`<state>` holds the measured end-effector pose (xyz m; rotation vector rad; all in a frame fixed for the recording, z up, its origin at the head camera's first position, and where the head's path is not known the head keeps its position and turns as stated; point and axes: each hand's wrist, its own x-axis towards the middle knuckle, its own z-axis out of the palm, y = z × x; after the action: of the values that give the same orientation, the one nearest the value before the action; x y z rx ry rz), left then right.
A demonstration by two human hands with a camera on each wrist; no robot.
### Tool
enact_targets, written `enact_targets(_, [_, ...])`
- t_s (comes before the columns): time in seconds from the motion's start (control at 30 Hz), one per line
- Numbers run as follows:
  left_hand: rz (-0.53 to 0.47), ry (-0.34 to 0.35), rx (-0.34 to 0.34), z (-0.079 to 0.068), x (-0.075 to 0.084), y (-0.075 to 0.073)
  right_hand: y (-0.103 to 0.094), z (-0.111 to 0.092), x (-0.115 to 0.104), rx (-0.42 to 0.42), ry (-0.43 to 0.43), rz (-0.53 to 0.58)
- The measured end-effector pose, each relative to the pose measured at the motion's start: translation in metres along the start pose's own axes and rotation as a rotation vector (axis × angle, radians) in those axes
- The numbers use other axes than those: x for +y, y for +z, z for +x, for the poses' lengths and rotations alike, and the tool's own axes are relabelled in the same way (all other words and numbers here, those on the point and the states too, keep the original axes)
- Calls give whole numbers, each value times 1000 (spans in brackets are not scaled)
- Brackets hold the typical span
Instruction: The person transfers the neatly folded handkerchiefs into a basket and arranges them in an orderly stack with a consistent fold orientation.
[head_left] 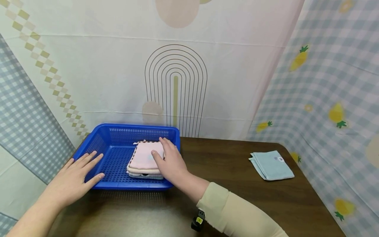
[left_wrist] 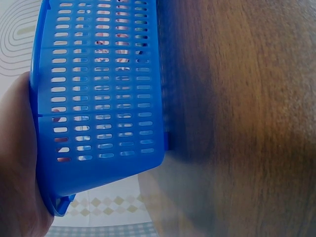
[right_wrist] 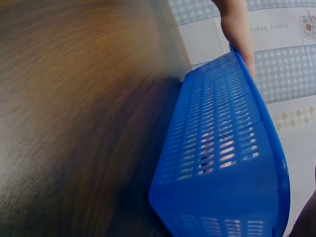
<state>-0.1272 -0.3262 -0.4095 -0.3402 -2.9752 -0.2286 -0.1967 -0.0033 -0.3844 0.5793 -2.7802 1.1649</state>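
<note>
A blue plastic basket (head_left: 118, 158) with slotted walls stands on the table against the backdrop. In its right half lies a stack of folded cloths (head_left: 145, 157), a pink one with a dark-and-white checked edge on top. My left hand (head_left: 72, 179) spreads its fingers over the basket's front left corner, close to the rim. My right hand (head_left: 171, 161) reaches over the right side, its straight fingers along the stack's right edge and the thumb above the pink cloth. The wrist views show the basket's slotted front wall (left_wrist: 101, 94), with the cloths partly visible through the slots.
A light blue folded cloth (head_left: 272, 165) lies on the right part of the brown wooden table (head_left: 219, 164). Patterned fabric (head_left: 231, 82) hangs behind and at both sides. A black strap with a small device (head_left: 197, 221) shows under the right sleeve.
</note>
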Motion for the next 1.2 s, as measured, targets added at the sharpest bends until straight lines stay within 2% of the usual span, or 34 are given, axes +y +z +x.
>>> enact_targets(0.33, [-3, -2, 2, -1, 2, -1, -9, -13, 17, 24, -76, -43])
enact_targets(0.77, [3, 3, 16, -1, -1, 1, -20, -29, 44, 45, -121, -87])
enact_targets(1.2, [-2, -14, -7, -1, 1, -1, -33, -44, 67, 54, -90, -124])
